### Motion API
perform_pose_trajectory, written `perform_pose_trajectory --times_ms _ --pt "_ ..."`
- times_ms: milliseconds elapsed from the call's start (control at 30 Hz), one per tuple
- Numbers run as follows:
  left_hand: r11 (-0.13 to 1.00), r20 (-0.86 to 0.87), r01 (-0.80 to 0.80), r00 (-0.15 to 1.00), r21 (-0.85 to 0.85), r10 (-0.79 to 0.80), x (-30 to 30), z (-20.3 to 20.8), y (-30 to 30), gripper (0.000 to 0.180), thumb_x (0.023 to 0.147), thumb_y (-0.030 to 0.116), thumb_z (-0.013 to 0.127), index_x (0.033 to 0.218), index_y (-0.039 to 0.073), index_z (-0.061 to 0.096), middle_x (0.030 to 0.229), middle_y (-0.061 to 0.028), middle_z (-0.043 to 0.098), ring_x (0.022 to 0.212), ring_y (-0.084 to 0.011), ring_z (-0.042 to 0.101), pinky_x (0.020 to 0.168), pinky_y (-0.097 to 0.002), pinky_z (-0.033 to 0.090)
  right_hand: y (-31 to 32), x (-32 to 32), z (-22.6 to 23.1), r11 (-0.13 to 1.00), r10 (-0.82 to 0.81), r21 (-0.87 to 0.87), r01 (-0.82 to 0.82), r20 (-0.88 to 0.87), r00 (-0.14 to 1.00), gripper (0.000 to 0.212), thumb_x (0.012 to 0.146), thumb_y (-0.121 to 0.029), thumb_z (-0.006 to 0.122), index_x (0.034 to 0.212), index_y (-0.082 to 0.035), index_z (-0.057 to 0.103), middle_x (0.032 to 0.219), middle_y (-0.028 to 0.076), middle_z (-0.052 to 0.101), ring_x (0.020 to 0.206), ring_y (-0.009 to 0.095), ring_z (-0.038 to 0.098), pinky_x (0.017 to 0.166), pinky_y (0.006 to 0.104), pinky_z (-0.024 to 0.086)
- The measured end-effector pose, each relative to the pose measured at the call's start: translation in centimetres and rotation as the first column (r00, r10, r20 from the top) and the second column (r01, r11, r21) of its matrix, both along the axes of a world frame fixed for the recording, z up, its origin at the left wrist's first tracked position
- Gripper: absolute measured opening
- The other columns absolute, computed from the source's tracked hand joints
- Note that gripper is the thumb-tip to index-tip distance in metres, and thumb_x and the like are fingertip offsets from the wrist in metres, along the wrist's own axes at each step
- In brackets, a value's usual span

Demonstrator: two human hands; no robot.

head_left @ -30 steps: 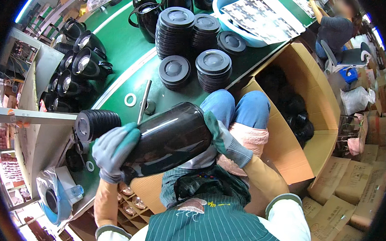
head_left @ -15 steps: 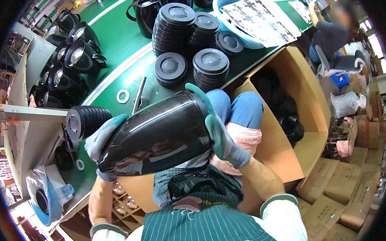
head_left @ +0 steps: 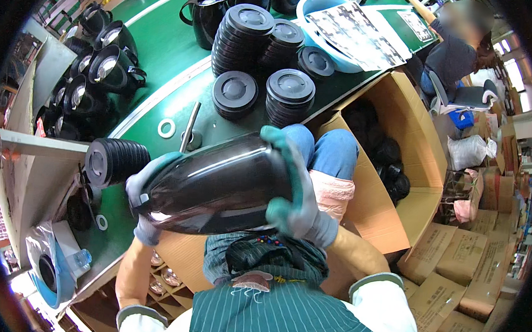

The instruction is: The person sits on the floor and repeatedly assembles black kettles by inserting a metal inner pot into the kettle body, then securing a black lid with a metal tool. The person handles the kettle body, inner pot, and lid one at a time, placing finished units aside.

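Across my lap I hold a glossy black jug shell (head_left: 217, 184), tilted, its narrower end at the left. My left hand (head_left: 146, 187), in a grey and green glove, is wrapped round that narrower end. Round the wide right end closes my right hand (head_left: 298, 189), gloved alike, its fingers slightly blurred and the rim hidden behind them. Just beyond the shell a metal rod (head_left: 190, 126) rises from the green table, with a white ring (head_left: 166, 128) beside it. A row of black ribbed lids (head_left: 117, 163) lies on its side next to my left hand.
Stacks of black lids (head_left: 244, 38) and a blue basin (head_left: 313, 12) stand on the green table (head_left: 163, 52). Several black jugs (head_left: 111, 71) crowd the left. At my right is an open carton (head_left: 423, 144) holding dark items. A co-worker (head_left: 452, 55) sits at far right.
My right hand has slid from the wide rim further onto the shell's side. The shell has shifted slightly. The co-worker's arm has moved, and the whole view has shifted a little.
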State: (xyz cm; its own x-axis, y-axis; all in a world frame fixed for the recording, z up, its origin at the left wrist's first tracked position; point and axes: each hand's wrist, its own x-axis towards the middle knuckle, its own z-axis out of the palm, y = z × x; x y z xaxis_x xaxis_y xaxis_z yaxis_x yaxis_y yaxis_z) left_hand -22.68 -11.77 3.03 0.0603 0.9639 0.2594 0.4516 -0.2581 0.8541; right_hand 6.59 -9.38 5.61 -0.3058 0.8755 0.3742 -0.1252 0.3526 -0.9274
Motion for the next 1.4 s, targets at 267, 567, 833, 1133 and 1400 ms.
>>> perform_pose_trajectory --times_ms 267,567,833,1133,1400 --pt "0.699 0.569 0.501 0.806 -0.510 -0.163 1.2 -4.8 -1.2 0.039 0.081 0.017 0.080 0.116 0.000 0.075 0.108 -0.0152 0.076 0.098 -0.0285 0.076 0.093 -0.0406 0.060 -0.1 -0.1 5.5 0.815 0.033 0.533 -0.229 0.353 0.935 0.082 0.072 -0.071 0.080 0.136 -0.021 0.068 0.152 0.035 0.043 0.139 0.054 0.045 0.111 0.0665 0.037" --pt "0.896 -0.518 0.189 0.854 0.403 0.053 1.1 6.6 -0.1 0.034 0.082 0.021 0.079 0.114 0.008 0.079 0.109 -0.0102 0.076 0.103 -0.0273 0.074 0.094 -0.0445 0.061 0.6 1.3 -2.0 0.859 0.056 -0.446 -0.250 -0.404 0.913 0.055 0.104 -0.022 0.062 0.153 -0.004 0.046 0.156 0.016 0.045 0.136 0.025 0.053 0.114 0.0415 0.043" --pt "0.995 -0.257 -0.021 0.965 0.099 0.046 0.6 3.5 1.5 0.034 0.092 0.026 0.070 0.112 -0.001 0.076 0.108 -0.0177 0.077 0.098 -0.0284 0.076 0.089 -0.0379 0.060 0.0 4.7 -3.2 0.952 0.190 -0.214 -0.219 -0.149 0.970 0.097 0.098 -0.050 0.065 0.166 -0.002 0.014 0.171 0.022 0.019 0.157 0.035 0.024 0.125 0.0462 0.029" --pt "0.789 -0.547 0.276 0.833 0.548 0.089 1.7 6.0 2.8 0.037 0.085 0.019 0.073 0.116 -0.001 0.076 0.109 -0.0179 0.078 0.099 -0.0277 0.077 0.091 -0.0374 0.060 1.3 3.4 -4.4 0.974 0.113 -0.168 -0.152 -0.219 0.969 0.075 0.107 -0.035 0.052 0.165 0.000 0.020 0.169 0.022 0.024 0.156 0.032 0.028 0.127 0.0402 0.023" --pt "0.965 0.282 0.030 0.958 -0.261 0.046 1.1 -0.1 1.1 0.039 0.090 0.015 0.075 0.123 -0.005 0.071 0.116 -0.0171 0.076 0.101 -0.0286 0.075 0.096 -0.0398 0.059 3.2 2.9 -3.0 0.871 -0.026 0.490 -0.031 0.109 0.994 0.092 0.101 -0.058 0.053 0.165 -0.002 0.019 0.171 0.026 0.014 0.157 0.044 0.019 0.127 0.0508 0.018"
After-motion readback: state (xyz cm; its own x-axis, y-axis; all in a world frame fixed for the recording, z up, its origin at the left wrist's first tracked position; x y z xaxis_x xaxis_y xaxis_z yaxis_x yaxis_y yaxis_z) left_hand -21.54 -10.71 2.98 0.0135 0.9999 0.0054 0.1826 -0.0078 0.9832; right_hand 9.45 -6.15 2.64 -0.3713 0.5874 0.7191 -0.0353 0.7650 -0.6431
